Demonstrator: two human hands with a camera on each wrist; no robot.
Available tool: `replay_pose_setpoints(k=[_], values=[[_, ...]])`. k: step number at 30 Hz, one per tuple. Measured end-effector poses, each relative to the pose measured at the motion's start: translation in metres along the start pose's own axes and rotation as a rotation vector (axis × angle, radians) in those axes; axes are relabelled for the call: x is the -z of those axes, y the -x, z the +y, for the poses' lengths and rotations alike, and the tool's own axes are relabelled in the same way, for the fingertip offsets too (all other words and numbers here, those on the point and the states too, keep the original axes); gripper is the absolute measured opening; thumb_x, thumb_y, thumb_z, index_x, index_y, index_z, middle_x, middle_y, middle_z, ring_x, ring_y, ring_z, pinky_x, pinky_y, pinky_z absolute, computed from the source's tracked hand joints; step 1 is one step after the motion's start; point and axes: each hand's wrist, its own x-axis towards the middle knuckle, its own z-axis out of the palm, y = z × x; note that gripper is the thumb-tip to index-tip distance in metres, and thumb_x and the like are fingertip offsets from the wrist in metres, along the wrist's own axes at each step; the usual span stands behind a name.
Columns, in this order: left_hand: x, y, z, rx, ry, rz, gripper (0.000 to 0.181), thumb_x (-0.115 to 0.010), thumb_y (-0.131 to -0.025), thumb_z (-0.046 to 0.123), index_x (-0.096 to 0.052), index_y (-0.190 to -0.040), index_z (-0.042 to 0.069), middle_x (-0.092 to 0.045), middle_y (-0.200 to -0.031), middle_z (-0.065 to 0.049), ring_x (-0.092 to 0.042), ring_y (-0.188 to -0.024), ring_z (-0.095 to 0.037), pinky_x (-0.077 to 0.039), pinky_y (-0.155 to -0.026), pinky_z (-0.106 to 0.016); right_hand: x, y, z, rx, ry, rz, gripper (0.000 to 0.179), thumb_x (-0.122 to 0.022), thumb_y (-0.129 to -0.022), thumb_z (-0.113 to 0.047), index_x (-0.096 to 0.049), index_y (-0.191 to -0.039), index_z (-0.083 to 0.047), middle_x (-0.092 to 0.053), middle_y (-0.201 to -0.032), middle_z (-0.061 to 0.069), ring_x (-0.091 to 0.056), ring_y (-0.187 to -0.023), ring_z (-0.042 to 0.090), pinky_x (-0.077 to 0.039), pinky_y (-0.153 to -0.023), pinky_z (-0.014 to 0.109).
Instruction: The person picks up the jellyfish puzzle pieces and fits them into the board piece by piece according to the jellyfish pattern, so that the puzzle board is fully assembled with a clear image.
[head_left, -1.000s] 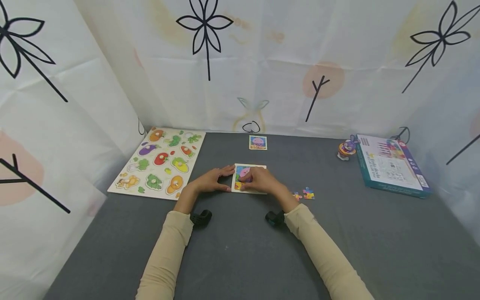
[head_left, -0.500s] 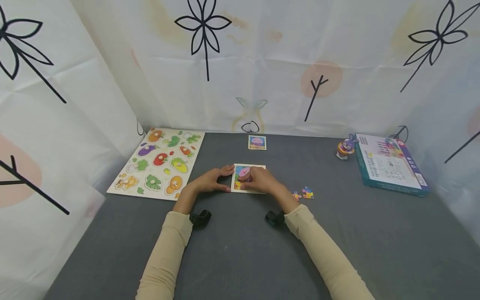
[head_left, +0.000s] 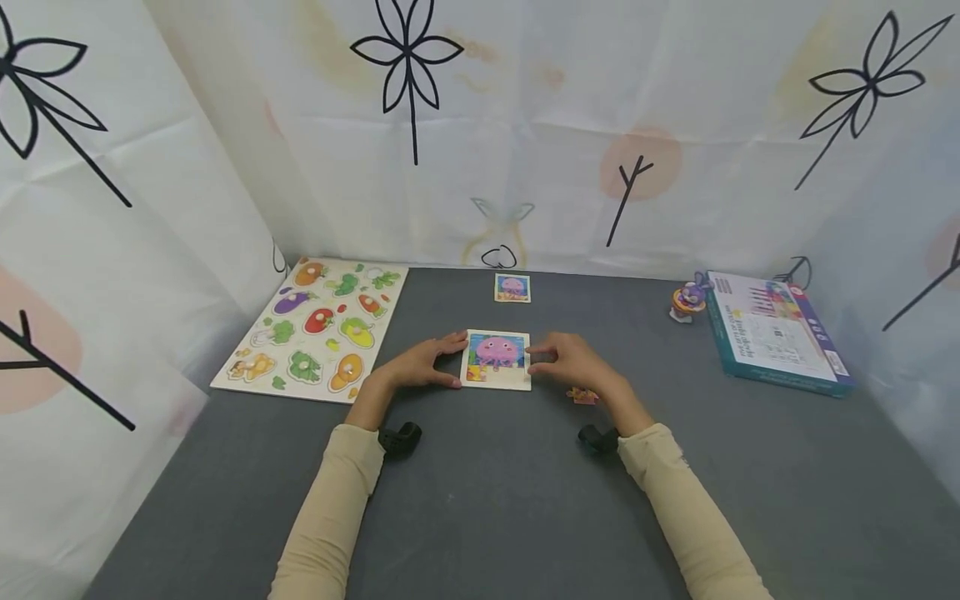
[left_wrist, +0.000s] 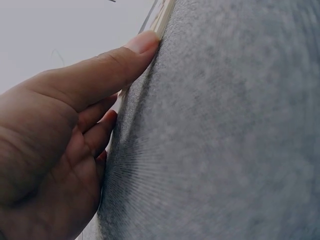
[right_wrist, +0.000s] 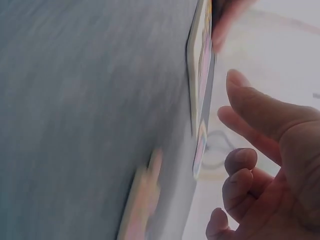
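A small jigsaw tray [head_left: 517,382] with a pink octopus-like picture lies flat on the grey table. Its lower right part shows bare pale backing. My left hand [head_left: 420,364] rests at the tray's left side, thumb at the near corner and fingers at the far one. In the left wrist view the thumb [left_wrist: 142,45] touches the tray's edge. My right hand [head_left: 576,365] hovers by the tray's right edge, thumb and index finger apart and holding nothing. Loose jigsaw pieces [head_left: 582,396] lie under it, partly hidden; the right wrist view shows blurred pieces [right_wrist: 140,200].
A small octopus picture card [head_left: 512,288] lies beyond the tray. A vegetable puzzle board [head_left: 315,333] is at the left. A purple toy figure [head_left: 688,298] and a teal-sided box [head_left: 780,333] are at the right. White printed cloth [head_left: 487,125] hangs behind.
My right hand has left the tray's picture and moved right, toward the loose pieces, uncovering the octopus picture. My left hand has stayed at the tray's left side.
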Motion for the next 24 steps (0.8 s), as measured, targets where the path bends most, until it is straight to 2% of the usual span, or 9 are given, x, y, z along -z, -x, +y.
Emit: replay_pose_setpoints(k=[9, 11, 13, 17, 19, 20, 24], values=[[0.000, 0.002, 0.003, 0.001, -0.016, -0.029, 0.080, -0.070, -0.080, 0.028, -0.028, -0.144, 0.006, -0.017, -0.154, -0.010, -0.010, -0.143, -0.030, -0.007, -0.115, -0.049, 0.015, 0.027, 0.026, -0.050, -0.016, -0.011, 0.045, -0.072, -0.079, -0.023, -0.062, -0.119, -0.003, -0.035, -0.067, 0.003, -0.026, -0.059, 0.014, -0.024, -0.055, 0.025], [-0.001, 0.002, 0.003, -0.003, -0.018, -0.028, 0.081, -0.071, -0.080, 0.028, -0.028, -0.144, 0.005, -0.017, -0.154, -0.011, -0.010, -0.142, -0.031, -0.007, -0.115, -0.049, 0.018, 0.032, 0.032, -0.062, -0.010, -0.026, 0.046, -0.074, -0.077, -0.022, -0.063, -0.118, -0.003, -0.038, -0.068, 0.005, -0.026, -0.061, 0.015, -0.024, -0.056, 0.026], [-0.001, 0.002, 0.003, -0.003, -0.019, -0.028, 0.081, -0.071, -0.080, 0.028, -0.028, -0.144, 0.005, -0.017, -0.154, -0.011, -0.010, -0.143, -0.031, -0.007, -0.115, -0.049, 0.020, 0.036, 0.038, -0.063, 0.020, -0.037, 0.045, -0.075, -0.076, -0.021, -0.064, -0.115, -0.002, -0.049, -0.074, 0.009, -0.037, -0.066, 0.017, -0.032, -0.060, 0.028], [-0.001, 0.002, 0.003, -0.002, -0.011, -0.034, 0.080, -0.071, -0.080, 0.027, -0.028, -0.144, 0.005, -0.016, -0.154, -0.011, -0.009, -0.143, -0.030, -0.006, -0.115, -0.049, 0.024, 0.045, 0.047, -0.056, 0.113, -0.069, 0.049, -0.077, -0.072, -0.025, -0.066, -0.115, -0.004, -0.058, -0.086, 0.012, -0.044, -0.074, 0.020, -0.036, -0.066, 0.031], [-0.001, 0.002, 0.003, 0.001, -0.009, -0.033, 0.079, -0.070, -0.081, 0.026, -0.028, -0.144, 0.006, -0.016, -0.154, -0.010, -0.009, -0.143, -0.030, -0.006, -0.115, -0.049, 0.026, 0.049, 0.048, -0.039, 0.161, -0.074, 0.053, -0.078, -0.070, -0.029, -0.065, -0.116, -0.006, -0.055, -0.081, 0.009, -0.043, -0.072, 0.020, -0.034, -0.064, 0.031], [-0.001, 0.001, 0.002, 0.000, -0.008, -0.030, 0.079, -0.070, -0.081, 0.027, -0.028, -0.144, 0.006, -0.016, -0.154, -0.010, -0.009, -0.143, -0.030, -0.006, -0.115, -0.049, 0.026, 0.051, 0.049, -0.041, 0.173, -0.078, 0.055, -0.079, -0.069, -0.031, -0.065, -0.117, -0.007, -0.049, -0.077, 0.005, -0.037, -0.068, 0.017, -0.028, -0.061, 0.029], [-0.001, 0.002, 0.001, -0.006, -0.010, -0.023, 0.079, -0.070, -0.081, 0.027, -0.028, -0.144, 0.006, -0.016, -0.154, -0.010, -0.009, -0.143, -0.029, -0.006, -0.115, -0.049, 0.027, 0.056, 0.050, -0.014, 0.210, -0.058, 0.057, -0.080, -0.066, -0.036, -0.066, -0.115, -0.009, -0.041, -0.071, 0.002, -0.034, -0.064, 0.013, -0.023, -0.058, 0.026]])
